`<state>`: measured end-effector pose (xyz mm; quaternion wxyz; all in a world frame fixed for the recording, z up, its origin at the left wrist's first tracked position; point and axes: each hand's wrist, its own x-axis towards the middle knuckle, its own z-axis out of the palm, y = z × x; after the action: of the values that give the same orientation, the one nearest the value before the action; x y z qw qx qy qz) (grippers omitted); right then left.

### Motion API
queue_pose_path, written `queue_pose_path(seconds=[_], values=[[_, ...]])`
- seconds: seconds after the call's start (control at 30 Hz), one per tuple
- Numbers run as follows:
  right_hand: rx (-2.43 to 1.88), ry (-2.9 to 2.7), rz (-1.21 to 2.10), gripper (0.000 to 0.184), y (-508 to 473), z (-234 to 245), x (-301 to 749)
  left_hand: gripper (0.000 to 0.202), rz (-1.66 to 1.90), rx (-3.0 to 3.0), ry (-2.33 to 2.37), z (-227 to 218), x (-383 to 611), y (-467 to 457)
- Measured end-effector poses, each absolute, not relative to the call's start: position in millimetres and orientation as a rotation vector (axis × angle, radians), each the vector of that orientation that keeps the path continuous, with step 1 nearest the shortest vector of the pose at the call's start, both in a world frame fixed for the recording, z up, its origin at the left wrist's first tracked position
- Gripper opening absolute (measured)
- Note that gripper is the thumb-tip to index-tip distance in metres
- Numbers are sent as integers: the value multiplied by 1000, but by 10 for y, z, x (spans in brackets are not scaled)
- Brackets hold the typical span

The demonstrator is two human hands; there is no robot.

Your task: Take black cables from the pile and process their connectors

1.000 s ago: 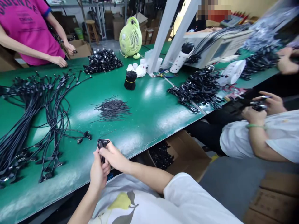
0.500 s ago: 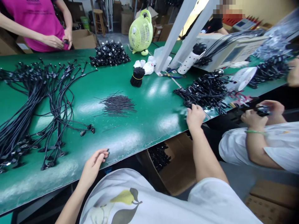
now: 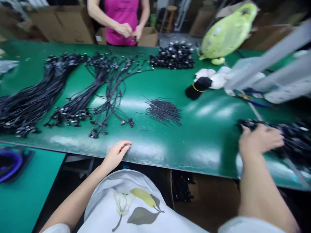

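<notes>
My left hand (image 3: 118, 152) rests at the front edge of the green table, with its fingers curled and pressed together. Whatever is between the fingertips, if anything, is hidden. Far to the right, my right hand (image 3: 259, 139) lies on the near-left side of a heap of black bundled cables (image 3: 297, 136). Motion smears its fingers, so I cannot make out whether they grip a cable. Between my hands and farther back lies a loose pile of thin black ties (image 3: 164, 111). Behind it, a thick bunch of black ties (image 3: 199, 87) is held by a yellow band.
Long black cables (image 3: 36, 97) with connectors spread across the left. A black connector heap (image 3: 172, 56) and a green fan (image 3: 225, 34) stand at the back. Grey posts (image 3: 269, 55) rise at right. Across the table (image 3: 206, 139) a person in pink (image 3: 121, 19) handles something small.
The view has swung left, so things appear farther right. My right hand has moved farther over the cable heap. A small black thing at my left fingertips earlier no longer shows.
</notes>
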<state>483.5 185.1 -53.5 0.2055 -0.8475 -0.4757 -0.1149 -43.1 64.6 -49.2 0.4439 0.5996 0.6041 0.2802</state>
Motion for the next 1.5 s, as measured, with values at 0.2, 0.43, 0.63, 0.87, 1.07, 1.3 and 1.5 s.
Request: queue_pose_path(seconds=[0.2, 0.43, 0.63, 0.87, 1.07, 1.3, 1.5], values=[[-1622, -2022, -22, 32, 2139, -597, 3486, 34, 914, 1747, 1888, -333, -818, 1050], [-983, -2531, 387, 29, 2334, -243, 1601, 39, 447, 1978, 2271, -173, -1372, 2186], [-938, -2608, 335, 33, 2677, -87, 713, 17, 416, 2079, 2116, -150, -1592, 2479], [-1047, -2739, 90, 23, 3450, -7, 289, 25, 833, 1571, 1594, 133, -1551, 1818], [-1116, -2471, -24, 33, 4030, 638, 647, 32, 1120, 922, 1151, 445, -1838, 1411], [-871, -2393, -80, 33, 3617, 1248, 444, 37, 1391, 1098, 1241, 691, -1867, 1083], [-1118, -2381, -322, 32, 3644, 1561, 846, 38, 1510, 793, 1180, 723, -2094, 708]])
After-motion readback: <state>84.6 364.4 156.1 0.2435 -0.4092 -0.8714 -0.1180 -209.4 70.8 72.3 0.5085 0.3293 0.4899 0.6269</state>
